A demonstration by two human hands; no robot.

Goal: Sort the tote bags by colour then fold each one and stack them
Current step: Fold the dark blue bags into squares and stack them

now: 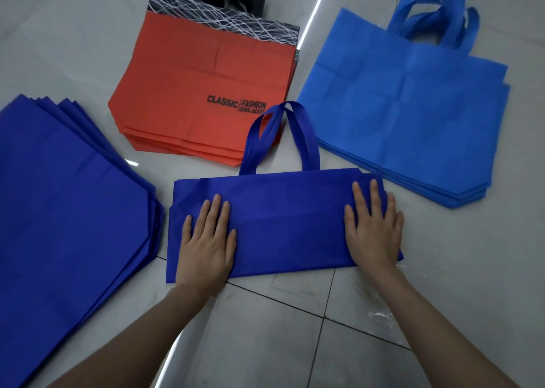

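A dark blue tote bag (283, 225), soft and light, lies half-folded on the tiled floor (324, 328), pressed flat under the left hand (208, 240) and right hand (373, 225), fingers straight; its side edges likely offer the best hold. Sorted piles surround it.

Indoor room, kind undetermined. Evidence: glossy grey tiled floor (280, 343), grout lines (328, 294), light reflection (319, 6) just right of the orange bag pile (203, 92).

- Floor (295, 328): glossy grey tiles, dark grout lines.
- Dark blue bag stack (67, 204): left, fanned.
- Orange bag stack (200, 92): far centre.
- Light blue bag stack (407, 107): far right.
- Folded dark blue bag (289, 219): near centre, between the stacks.
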